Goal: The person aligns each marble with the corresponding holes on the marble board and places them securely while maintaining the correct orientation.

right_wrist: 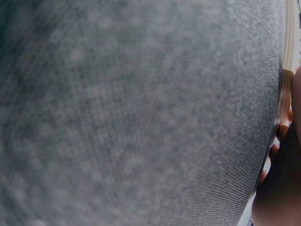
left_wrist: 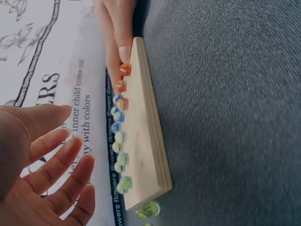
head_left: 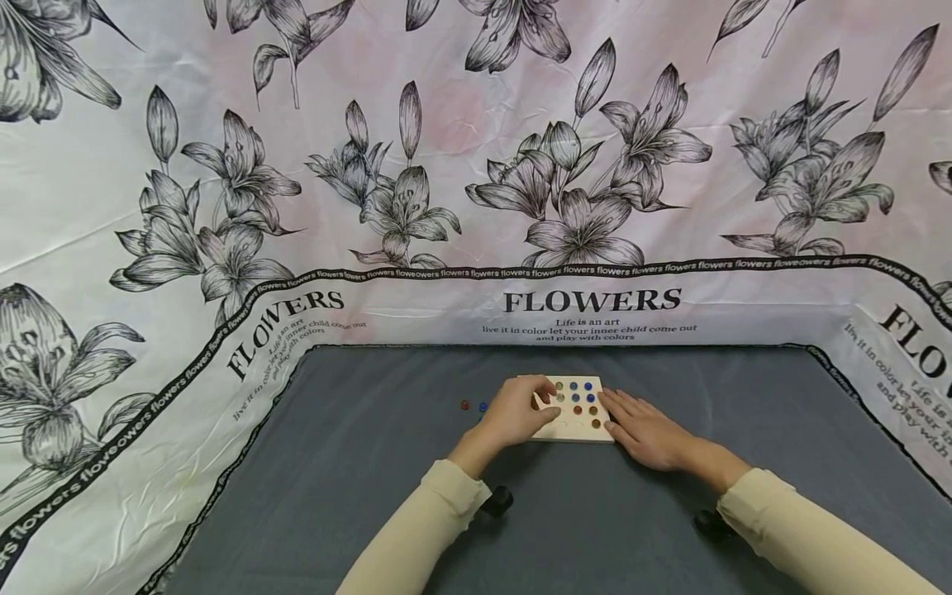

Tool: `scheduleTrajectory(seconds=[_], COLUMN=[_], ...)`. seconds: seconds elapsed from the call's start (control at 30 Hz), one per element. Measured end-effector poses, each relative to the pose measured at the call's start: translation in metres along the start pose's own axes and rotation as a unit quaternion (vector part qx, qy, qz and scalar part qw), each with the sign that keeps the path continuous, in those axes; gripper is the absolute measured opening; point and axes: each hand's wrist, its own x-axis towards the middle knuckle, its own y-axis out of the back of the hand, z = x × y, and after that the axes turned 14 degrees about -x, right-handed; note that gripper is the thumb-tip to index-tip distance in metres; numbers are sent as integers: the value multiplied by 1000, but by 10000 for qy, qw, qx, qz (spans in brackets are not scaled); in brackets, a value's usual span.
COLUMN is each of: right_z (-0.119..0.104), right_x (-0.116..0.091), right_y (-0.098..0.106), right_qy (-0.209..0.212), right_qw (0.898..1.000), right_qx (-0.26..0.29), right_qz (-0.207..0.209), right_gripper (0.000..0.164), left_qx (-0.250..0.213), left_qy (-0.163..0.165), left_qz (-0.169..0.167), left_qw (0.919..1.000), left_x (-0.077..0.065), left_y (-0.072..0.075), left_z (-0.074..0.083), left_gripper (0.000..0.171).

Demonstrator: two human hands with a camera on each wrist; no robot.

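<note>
A pale wooden board [head_left: 554,432] with shallow round hollows lies flat on the table. Blue marbles [head_left: 587,387], orange-brown marbles [head_left: 597,423] and green marbles [left_wrist: 124,183] sit in rows on it. Over the board's left part hovers my left hand [head_left: 511,409], its thumb and fingers apart and loosely bent; no marble shows between them in the left wrist view. My right hand [head_left: 645,431] rests flat along the board's right edge, fingers extended and touching it. A yellow-green marble [left_wrist: 149,209] lies on the cloth just off the board's end.
Left of the board, a red marble [head_left: 464,405] and a blue marble [head_left: 483,406] lie loose on the dark grey cloth [head_left: 357,463]. A white flower-printed sheet [head_left: 446,310] borders the table's back and sides. Black wrist devices [head_left: 498,501] hang below both forearms.
</note>
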Motion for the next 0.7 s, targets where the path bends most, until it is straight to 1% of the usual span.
scheduleTrajectory(seconds=[0.3, 0.53, 0.7], right_z=[3, 3, 3], right_x=[-1, -1, -1], right_y=[-4, -3, -1], right_qy=[41, 18, 19], right_qw=[9999, 10000, 10000], right_qx=[-66, -3, -13], right_qz=[83, 42, 18], right_gripper=[61, 61, 61], left_qx=[-19, -44, -100], left_qy=[-103, -27, 19], left_qz=[8, 22, 9], left_qw=[9999, 10000, 9999], left_x=[-10, -18, -24], left_y=[17, 32, 42], left_z=[-9, -18, -26], left_gripper=[25, 25, 29])
